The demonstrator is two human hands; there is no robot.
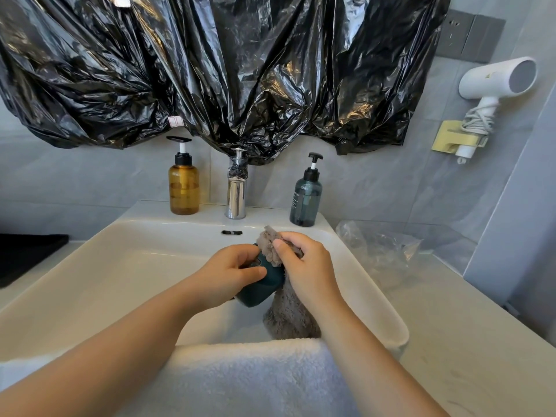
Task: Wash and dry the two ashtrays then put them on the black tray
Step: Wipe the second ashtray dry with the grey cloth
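Grey matte tiles back a glossy white ceramic sink (120,266), and crinkled black plastic sheeting (210,70) hangs above a chrome faucet (236,194). An amber pump bottle (183,188) and a smoky blue-green pump bottle (306,200) flank the faucet (the second's label ends in "POO", the rest unreadable). Over the basin, the left hand (231,272) grips a dark teal ashtray (261,285), smooth and rounded, with fingers and thumb curled round its side. It is tilted, its long axis running from lower left to upper right, the upper end towards the right hand (307,266). That hand pinches a fluffy grey cloth (288,317) against the ashtray's upper edge, the rest hanging down. A white terry towel (255,374) drapes over the near rim. The black tray (27,251) lies at far left, well apart.
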